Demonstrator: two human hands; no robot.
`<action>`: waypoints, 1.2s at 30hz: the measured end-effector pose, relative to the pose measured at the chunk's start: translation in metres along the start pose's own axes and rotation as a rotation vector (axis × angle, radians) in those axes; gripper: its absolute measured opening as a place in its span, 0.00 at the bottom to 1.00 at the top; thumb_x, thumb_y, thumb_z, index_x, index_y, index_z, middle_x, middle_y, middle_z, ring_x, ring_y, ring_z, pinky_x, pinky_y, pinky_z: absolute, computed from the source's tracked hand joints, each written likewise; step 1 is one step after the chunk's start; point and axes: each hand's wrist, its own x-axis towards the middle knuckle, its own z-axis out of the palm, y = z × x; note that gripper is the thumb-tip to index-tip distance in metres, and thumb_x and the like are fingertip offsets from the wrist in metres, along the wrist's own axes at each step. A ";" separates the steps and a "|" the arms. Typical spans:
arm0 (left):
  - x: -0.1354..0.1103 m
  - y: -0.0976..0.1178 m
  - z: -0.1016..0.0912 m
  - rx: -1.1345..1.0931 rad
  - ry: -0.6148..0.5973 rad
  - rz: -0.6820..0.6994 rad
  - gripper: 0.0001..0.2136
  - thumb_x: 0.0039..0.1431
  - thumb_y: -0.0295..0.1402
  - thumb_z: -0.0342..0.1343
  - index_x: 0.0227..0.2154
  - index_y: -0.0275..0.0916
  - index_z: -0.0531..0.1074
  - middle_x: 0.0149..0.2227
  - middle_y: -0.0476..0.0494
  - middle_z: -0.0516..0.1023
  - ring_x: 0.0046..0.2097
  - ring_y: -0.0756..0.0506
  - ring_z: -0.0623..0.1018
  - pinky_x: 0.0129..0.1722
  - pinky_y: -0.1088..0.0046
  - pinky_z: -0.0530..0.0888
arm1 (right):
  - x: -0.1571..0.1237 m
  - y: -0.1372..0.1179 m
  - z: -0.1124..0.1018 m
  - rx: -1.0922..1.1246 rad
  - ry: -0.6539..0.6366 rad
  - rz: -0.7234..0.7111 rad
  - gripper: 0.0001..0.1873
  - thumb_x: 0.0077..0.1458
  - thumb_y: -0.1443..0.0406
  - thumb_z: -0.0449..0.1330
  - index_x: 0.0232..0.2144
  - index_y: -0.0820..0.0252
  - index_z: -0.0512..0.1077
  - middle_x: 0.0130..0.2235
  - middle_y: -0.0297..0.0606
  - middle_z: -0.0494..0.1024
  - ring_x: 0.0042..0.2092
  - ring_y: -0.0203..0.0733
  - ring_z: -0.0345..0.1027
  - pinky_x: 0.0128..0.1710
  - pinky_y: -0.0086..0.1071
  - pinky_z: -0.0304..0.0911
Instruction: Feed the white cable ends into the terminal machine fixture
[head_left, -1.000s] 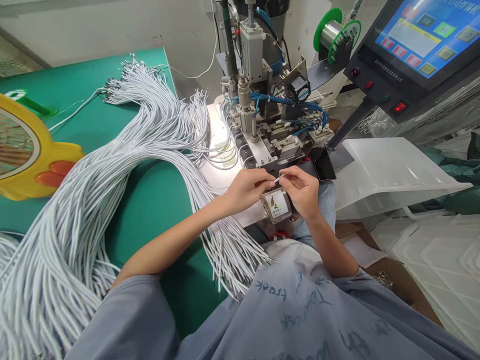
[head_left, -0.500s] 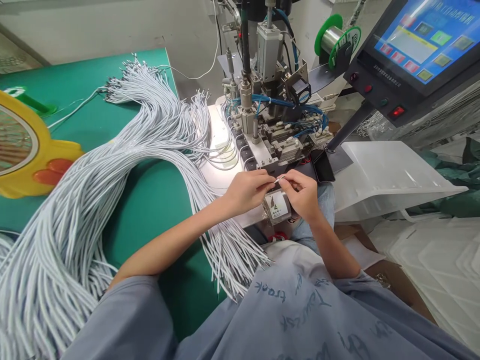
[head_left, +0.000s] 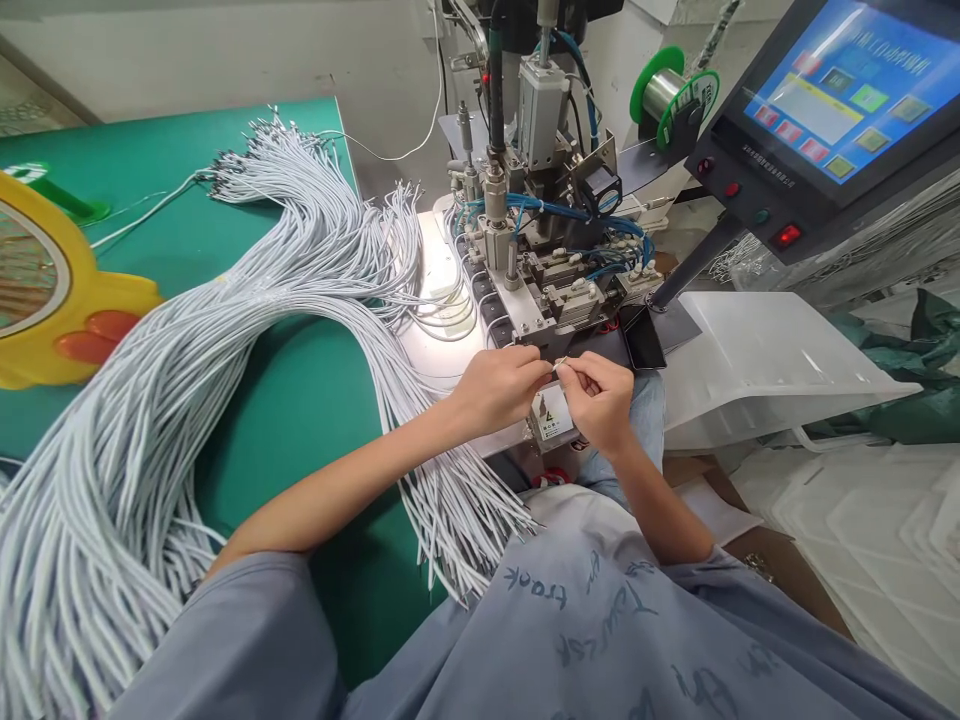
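Both hands have edged closer to the machine [head_left: 551, 270] at the tabletop's right edge; left hand [head_left: 499, 388] and right hand [head_left: 600, 398] pinch one wire end [head_left: 560, 364].

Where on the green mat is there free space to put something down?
Bare green mat lies between the white cable bundle and the left forearm, and behind the yellow object. It is crowded around the machine, where both hands work.
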 end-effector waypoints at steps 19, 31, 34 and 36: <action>-0.004 -0.005 0.021 -0.044 -0.377 -0.284 0.12 0.62 0.28 0.43 0.34 0.34 0.73 0.32 0.44 0.71 0.27 0.50 0.71 0.25 0.75 0.64 | 0.004 0.048 0.006 0.131 -0.100 0.303 0.10 0.50 0.61 0.57 0.28 0.61 0.75 0.29 0.38 0.76 0.30 0.38 0.67 0.33 0.33 0.63; -0.006 -0.013 0.031 0.039 -0.596 -0.298 0.16 0.57 0.21 0.42 0.43 0.34 0.70 0.35 0.40 0.70 0.30 0.47 0.74 0.29 0.73 0.70 | 0.020 0.078 0.018 0.307 -0.281 0.552 0.11 0.42 0.57 0.58 0.22 0.61 0.71 0.23 0.32 0.72 0.27 0.35 0.64 0.25 0.29 0.59; -0.006 -0.014 0.029 0.057 -0.596 -0.243 0.19 0.55 0.19 0.43 0.48 0.35 0.67 0.36 0.41 0.70 0.30 0.47 0.74 0.28 0.73 0.69 | 0.023 0.076 0.016 0.351 -0.327 0.612 0.12 0.41 0.57 0.59 0.20 0.61 0.68 0.20 0.30 0.68 0.24 0.33 0.61 0.22 0.27 0.54; -0.006 -0.014 0.027 0.079 -0.606 -0.208 0.20 0.55 0.19 0.43 0.49 0.34 0.67 0.36 0.40 0.69 0.29 0.48 0.74 0.28 0.73 0.70 | 0.024 0.076 0.016 0.341 -0.341 0.610 0.12 0.41 0.57 0.59 0.20 0.61 0.68 0.19 0.30 0.67 0.23 0.33 0.59 0.22 0.27 0.54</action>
